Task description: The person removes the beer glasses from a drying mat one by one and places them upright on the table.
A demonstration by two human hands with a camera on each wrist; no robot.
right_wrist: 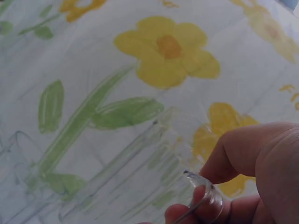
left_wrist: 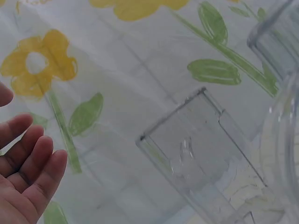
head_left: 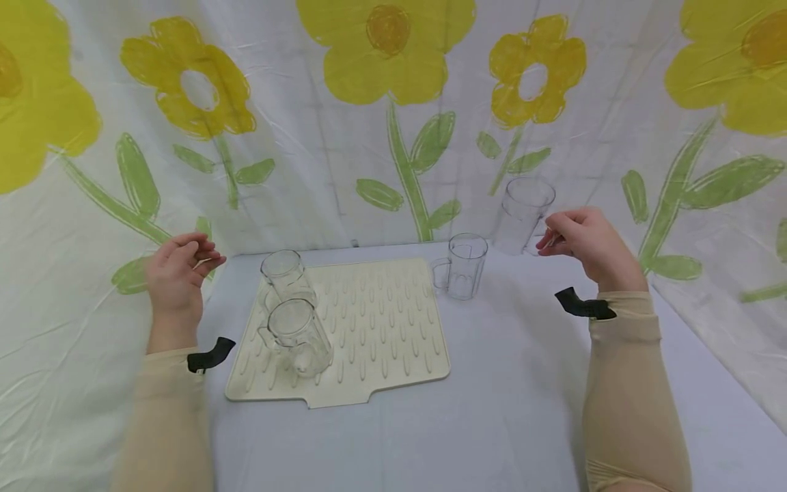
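My right hand (head_left: pixel 591 247) pinches the handle (right_wrist: pixel 216 201) of a clear glass mug (head_left: pixel 515 222) at the back right. That mug is upright; whether its base touches the table I cannot tell. My left hand (head_left: pixel 178 280) hangs over the left side, its fingers loosely bent and holding nothing. To its right, two clear mugs stand on the left part of a cream ribbed mat: a rear mug (head_left: pixel 285 270) and a front mug (head_left: pixel 300 335). Another clear mug (head_left: pixel 467 268) stands just off the mat's right edge, its handle pointing left.
The cream drying mat (head_left: pixel 381 321) lies on a white-covered table (head_left: pixel 467 424), with a tab at its front edge. Behind hangs a white curtain (head_left: pixel 277 184) printed with yellow flowers, close to the table's back edge and along both sides.
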